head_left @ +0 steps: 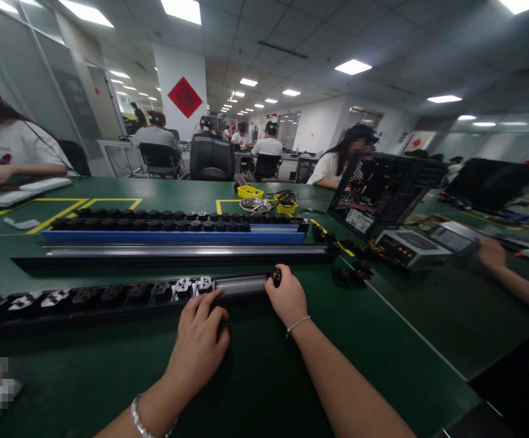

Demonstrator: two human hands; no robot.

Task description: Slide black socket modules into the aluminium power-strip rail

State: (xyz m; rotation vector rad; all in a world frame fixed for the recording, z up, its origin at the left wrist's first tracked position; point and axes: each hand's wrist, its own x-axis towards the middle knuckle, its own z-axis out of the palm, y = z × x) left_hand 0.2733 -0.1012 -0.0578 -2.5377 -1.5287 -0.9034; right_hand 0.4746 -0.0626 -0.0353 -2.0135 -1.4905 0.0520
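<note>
Black channel rail w/ silver inner face lies on the green counter, lower left to frame ctr. Right hand pinches a small black socket module btwn thumb and fingers at the rail's right end. Left hand has fingers loosely spread, tips by the last white socket module. Tips for good handling: module square to the channel, push low and even, left hand steadying the row (tilt = prob jam). Can't tell if it's fully seated; check both edges, pls.
</note>
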